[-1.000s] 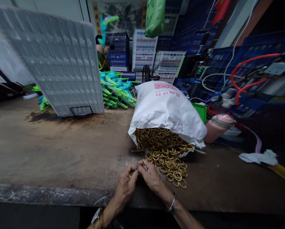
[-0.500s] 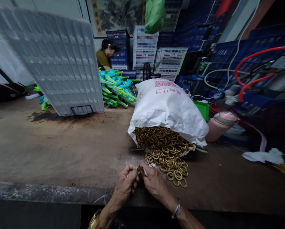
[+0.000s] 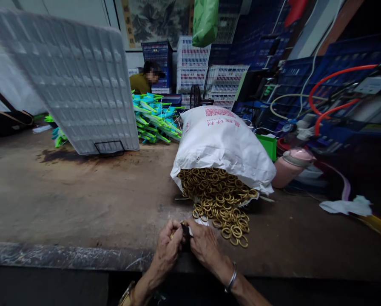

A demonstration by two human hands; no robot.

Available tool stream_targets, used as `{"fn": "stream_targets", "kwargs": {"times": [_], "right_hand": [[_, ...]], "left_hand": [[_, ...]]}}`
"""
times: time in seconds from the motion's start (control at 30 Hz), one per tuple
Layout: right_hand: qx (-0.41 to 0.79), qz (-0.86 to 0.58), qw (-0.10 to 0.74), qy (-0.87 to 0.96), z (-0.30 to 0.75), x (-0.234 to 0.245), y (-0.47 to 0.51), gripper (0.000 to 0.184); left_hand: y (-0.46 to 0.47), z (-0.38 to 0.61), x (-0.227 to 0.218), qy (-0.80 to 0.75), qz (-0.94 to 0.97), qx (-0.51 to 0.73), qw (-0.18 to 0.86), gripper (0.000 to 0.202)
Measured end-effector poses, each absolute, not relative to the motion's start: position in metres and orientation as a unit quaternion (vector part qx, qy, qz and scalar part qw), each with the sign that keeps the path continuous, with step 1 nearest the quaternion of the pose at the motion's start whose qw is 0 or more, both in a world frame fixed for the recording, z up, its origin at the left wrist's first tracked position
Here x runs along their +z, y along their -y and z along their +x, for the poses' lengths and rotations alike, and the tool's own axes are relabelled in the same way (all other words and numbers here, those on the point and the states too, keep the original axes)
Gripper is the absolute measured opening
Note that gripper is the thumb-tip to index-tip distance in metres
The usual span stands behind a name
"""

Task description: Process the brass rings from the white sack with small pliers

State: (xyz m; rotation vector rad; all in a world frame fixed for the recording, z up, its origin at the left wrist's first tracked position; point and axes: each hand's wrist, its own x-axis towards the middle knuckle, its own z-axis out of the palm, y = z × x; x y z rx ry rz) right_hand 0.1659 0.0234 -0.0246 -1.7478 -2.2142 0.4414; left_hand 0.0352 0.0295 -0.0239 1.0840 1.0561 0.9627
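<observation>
My left hand [image 3: 169, 247] and my right hand [image 3: 203, 244] meet at the table's near edge, fingers pinched together. The left fingers close on a small brass ring [image 3: 172, 234]. The right fingers pinch a small dark piece I cannot make out, pressed against that ring. Just beyond my right hand lies a heap of brass rings [image 3: 219, 199], spilling from the open mouth of a white sack [image 3: 219, 140] lying on its side.
The worn brown table [image 3: 66, 199] stretches left. A white moulded tray [image 3: 72, 80] leans upright at the back left, beside a pile of green and blue parts [image 3: 155, 119]. A person sits behind it. A pink bottle [image 3: 289, 168], hoses and stacked crates fill the right and back.
My hands stay together at the table edge, shifting slightly toward me while working the ring. The person behind the green and blue pile has lowered and moved right.
</observation>
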Motion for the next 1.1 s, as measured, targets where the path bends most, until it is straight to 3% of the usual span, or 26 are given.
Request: {"fn": "stream_targets", "kwargs": {"times": [0.33, 0.53, 0.7, 0.93, 1.1], "right_hand": [[0.115, -0.668, 0.064, 0.733, 0.176, -0.029, -0.039, 0.019], [0.107, -0.666, 0.135, 0.726, 0.167, -0.030, -0.041, 0.010], [0.104, -0.655, 0.144, 0.735, 0.155, -0.029, -0.036, 0.008], [0.082, -0.641, 0.157, 0.747, 0.154, -0.040, -0.030, 0.020], [0.205, -0.674, 0.205, 0.680, 0.163, -0.028, -0.042, 0.007]], "left_hand": [[-0.012, 0.022, -0.011, -0.423, 0.420, 0.360, 0.718, 0.031], [-0.017, 0.012, -0.008, -0.374, 0.283, 0.440, 0.766, 0.028], [-0.023, 0.006, -0.005, -0.366, 0.234, 0.460, 0.774, 0.021], [-0.028, -0.005, -0.018, -0.327, 0.138, 0.439, 0.826, 0.017], [-0.031, 0.002, -0.023, -0.353, 0.112, 0.433, 0.822, 0.012]]}}
